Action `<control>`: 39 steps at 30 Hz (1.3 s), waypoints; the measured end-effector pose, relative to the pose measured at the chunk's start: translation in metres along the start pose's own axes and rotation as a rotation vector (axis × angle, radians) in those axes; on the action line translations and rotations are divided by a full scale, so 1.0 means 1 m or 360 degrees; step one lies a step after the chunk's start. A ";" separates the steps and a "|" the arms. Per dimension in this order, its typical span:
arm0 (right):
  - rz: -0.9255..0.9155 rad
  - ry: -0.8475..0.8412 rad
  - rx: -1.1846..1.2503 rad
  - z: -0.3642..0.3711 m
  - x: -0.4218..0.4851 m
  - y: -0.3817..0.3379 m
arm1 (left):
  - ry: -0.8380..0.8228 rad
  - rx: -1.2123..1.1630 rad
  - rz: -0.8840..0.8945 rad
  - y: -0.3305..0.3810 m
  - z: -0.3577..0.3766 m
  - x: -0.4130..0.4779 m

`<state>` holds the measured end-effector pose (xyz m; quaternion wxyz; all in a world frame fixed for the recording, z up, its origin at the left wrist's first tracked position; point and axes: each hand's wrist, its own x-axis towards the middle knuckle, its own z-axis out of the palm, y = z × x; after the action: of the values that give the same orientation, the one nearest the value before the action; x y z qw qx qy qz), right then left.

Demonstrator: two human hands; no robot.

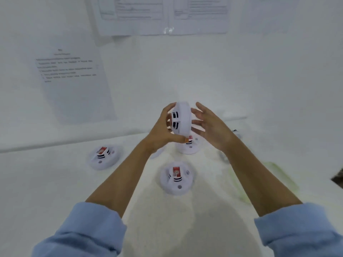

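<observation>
I hold a round white smoke detector on edge in mid-air above the white table. My left hand grips it, fingers curled over its top and thumb under its lower rim. My right hand is just to its right with fingers spread and straight, the fingertips at or near the detector's flat back. Black vent slots on the detector face left.
Three more white detectors with red labels lie on the table: one at the left, one in the middle, one behind my hands. Printed sheets hang on the white wall. A pale green strip lies at the right.
</observation>
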<state>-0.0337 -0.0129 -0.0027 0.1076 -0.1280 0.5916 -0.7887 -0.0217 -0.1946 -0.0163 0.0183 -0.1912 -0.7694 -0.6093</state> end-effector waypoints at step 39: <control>-0.0696 -0.0653 -0.2148 -0.168 0.032 -0.036 | 0.0238 0.0326 0.0033 -0.039 0.155 0.089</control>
<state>-0.1199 0.1390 -0.0106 -0.0456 -0.4263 0.8770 -0.2168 -0.0849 -0.0312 -0.0692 0.1013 -0.1504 -0.8219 -0.5399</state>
